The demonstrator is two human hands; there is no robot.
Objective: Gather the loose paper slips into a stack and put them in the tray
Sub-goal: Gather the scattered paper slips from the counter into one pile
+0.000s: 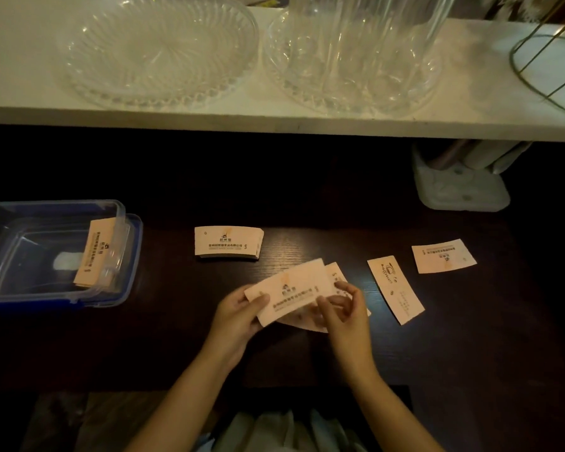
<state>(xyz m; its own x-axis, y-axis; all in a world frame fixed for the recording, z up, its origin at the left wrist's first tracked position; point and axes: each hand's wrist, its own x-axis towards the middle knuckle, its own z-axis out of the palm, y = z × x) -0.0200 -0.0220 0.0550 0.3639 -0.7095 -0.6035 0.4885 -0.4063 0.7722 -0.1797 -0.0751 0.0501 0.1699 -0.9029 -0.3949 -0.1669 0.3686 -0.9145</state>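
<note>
Evidently the step in hand was the squaring-up of a small fan of slips held above the dark table. The left hand pinched the fan's left end, thumb on top and fingers beneath, while the right hand was closed around its right end with the fingertips curled over the lower edge. The slips sat skewed against one another, with one corner poking out to the right, so the bundle was not yet a true stack. To do this well, the grip probably needed to loosen enough for the papers to slide, then the long edges be tapped against the tabletop until they lined up. Squeezing too hard would likely have creased the thin paper. Two loose slips still lay flat on the table to the right: a nearer slip, set at a slant, and a farther slip beyond it. A neat finished stack rested just behind the hands. The clear tray stood well off to the left, with one bundle already leaning against its right wall.
</note>
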